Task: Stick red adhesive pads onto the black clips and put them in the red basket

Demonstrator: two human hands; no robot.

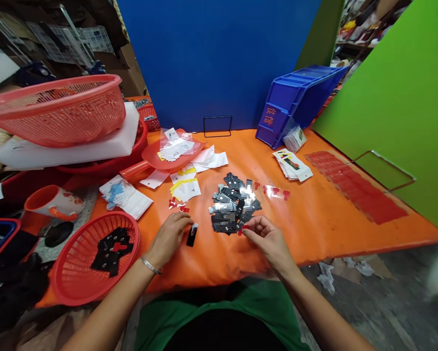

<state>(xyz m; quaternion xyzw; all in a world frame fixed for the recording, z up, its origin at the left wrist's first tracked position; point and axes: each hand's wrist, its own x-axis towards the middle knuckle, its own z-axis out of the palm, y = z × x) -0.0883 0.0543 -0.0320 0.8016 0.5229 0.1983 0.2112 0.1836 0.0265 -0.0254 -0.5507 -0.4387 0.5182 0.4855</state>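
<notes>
My right hand (268, 240) pinches a small red piece (242, 229) at the right edge of a pile of black and silver metal clips (228, 207). Beside a single black clip (192, 235) on the orange table (211, 263) is my left hand (170, 236), fingers bent and close together, their tips near the clip's upper end; whether they touch it I cannot tell. Small red pieces (177, 204) lie just beyond my left hand, and more red pieces (275, 191) lie right of the pile. A red basket (72, 263) at the left holds black pieces (111, 253) and a red one.
White cards (185, 189) and a red scoop (156, 157) lie behind the pile. A mug (54, 202) and stacked red baskets (58, 119) stand at the left. A blue bin (280, 109) and a card stack (293, 165) are at the back right. Blue and green panels border the table.
</notes>
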